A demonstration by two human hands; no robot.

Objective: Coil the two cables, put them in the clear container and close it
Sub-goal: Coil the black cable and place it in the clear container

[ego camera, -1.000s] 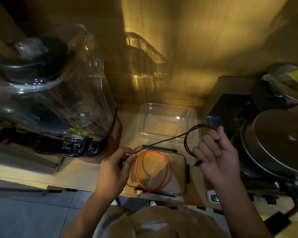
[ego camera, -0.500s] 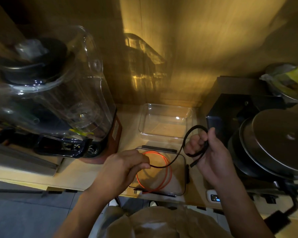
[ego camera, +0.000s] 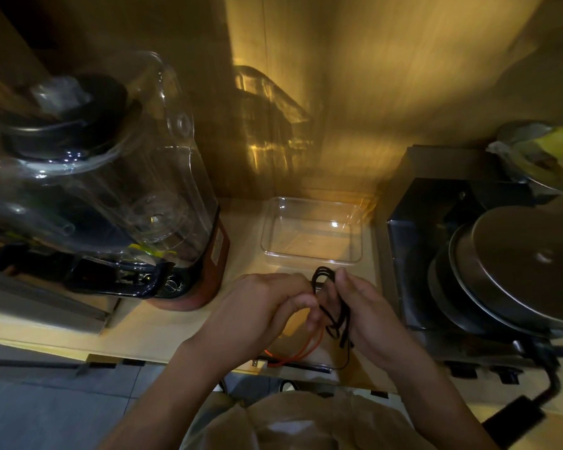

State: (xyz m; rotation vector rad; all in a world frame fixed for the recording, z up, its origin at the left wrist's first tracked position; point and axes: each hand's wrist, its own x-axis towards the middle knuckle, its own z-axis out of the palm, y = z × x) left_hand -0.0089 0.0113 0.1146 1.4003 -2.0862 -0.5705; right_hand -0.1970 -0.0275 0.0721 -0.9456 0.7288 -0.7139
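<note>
A black cable [ego camera: 333,305] is gathered into several loops between my two hands, above the counter's front edge. My right hand [ego camera: 368,311] holds the bundle of loops, fingers curled round it. My left hand [ego camera: 264,306] pinches the cable at the bundle's left side. Under the hands, a coiled orange cable [ego camera: 301,350] lies in a clear container with dark edge clips [ego camera: 306,363], mostly hidden. A second clear rectangular piece [ego camera: 311,232], container or lid, I cannot tell which, sits open behind the hands.
A large blender with a clear jug [ego camera: 111,190] stands at the left. A black appliance [ego camera: 436,241] and stacked metal pans [ego camera: 517,264] crowd the right. A wooden wall closes the back. A black power adapter [ego camera: 514,417] lies at the front right.
My hands came together over the front container. The black cable, stretched between them with one loop before, is now wound into a tight bundle of several loops.
</note>
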